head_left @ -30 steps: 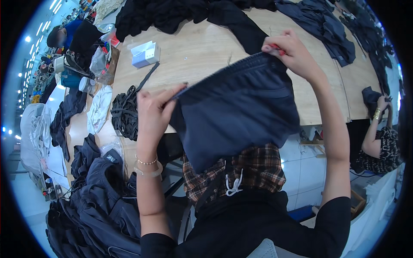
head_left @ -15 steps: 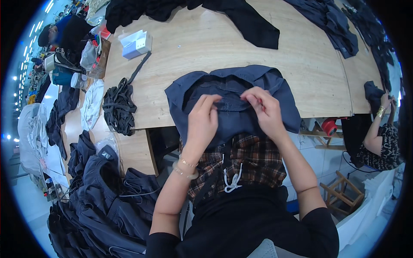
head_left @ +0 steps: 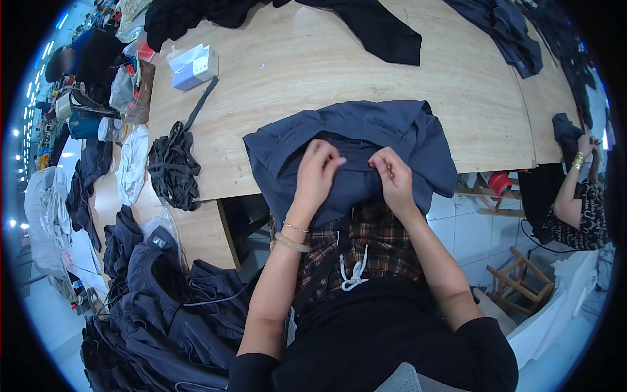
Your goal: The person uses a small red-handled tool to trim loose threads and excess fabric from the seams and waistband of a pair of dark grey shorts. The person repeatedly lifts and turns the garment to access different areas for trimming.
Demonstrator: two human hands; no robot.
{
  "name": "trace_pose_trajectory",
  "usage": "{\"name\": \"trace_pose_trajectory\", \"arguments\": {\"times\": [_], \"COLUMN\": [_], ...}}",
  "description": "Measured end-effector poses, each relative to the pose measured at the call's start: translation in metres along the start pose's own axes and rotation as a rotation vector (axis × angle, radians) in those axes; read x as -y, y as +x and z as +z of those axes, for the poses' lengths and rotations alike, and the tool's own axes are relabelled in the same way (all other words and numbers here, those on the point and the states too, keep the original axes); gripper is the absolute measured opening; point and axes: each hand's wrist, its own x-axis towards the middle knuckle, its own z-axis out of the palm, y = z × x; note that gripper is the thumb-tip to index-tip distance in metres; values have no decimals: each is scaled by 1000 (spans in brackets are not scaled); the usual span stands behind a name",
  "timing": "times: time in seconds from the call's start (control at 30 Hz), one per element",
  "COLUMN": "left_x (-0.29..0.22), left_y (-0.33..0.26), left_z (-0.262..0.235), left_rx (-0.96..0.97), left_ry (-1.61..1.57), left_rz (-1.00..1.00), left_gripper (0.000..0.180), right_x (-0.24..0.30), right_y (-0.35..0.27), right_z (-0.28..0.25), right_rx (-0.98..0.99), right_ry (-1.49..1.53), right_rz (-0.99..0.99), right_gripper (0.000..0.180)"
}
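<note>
Looking down from the head view, the dark blue garment (head_left: 353, 157) lies bunched at the near edge of the wooden desk (head_left: 313, 72), its lower part drooping over the edge toward the person's plaid-covered lap. The left hand (head_left: 319, 173) rests on the cloth with its fingers curled down, its grip closed on a fold near the middle seam; the right hand (head_left: 390, 175) sits just beside it, thumb and fingers pinched tight on a small bit of the same fabric, though whether a thread or a tag lies in that pinch is too small to tell. The chief risk, as I judge it, is the overhang: so much of the garment hangs off the desk that if either pinch loosens, the weight could drag the whole piece into the lap or onto the floor. A second risk is that both hands hold only a thin fold, so a tug could pull the layers apart unevenly and twist the seam. The tangled black straps (head_left: 173, 166) lie well apart to the left, near the white box (head_left: 192, 65), and are unlikely to snag. A heap of dark garments (head_left: 163, 313) sits below the desk on the left, where a fallen piece could get mixed in. Another person's arm (head_left: 571, 189) works at the far right, well clear.
</note>
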Motion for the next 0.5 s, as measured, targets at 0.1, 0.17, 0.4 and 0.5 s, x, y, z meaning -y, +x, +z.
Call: {"name": "trace_pose_trajectory", "arguments": {"times": [0.1,0.17,0.4,0.5], "left_x": [8,-5,8,7], "left_y": [2,6,6,9], "left_z": [-2,-2,0,-4], "left_rx": [-191,-180,-232,-222], "left_ry": [-287,-191,-184,-219], "left_rz": [-171,-117,-245,-186], "left_gripper": [17,17,14,15], "right_x": [-2,-2,-5,-11], "right_y": [-3,1,30,40], "right_z": [3,0,-15,-18], "right_rx": [-2,0,131,142], "right_ry": [155,307,431,482], "right_rz": [44,119,205,194], "right_gripper": [16,17,21,22]}}
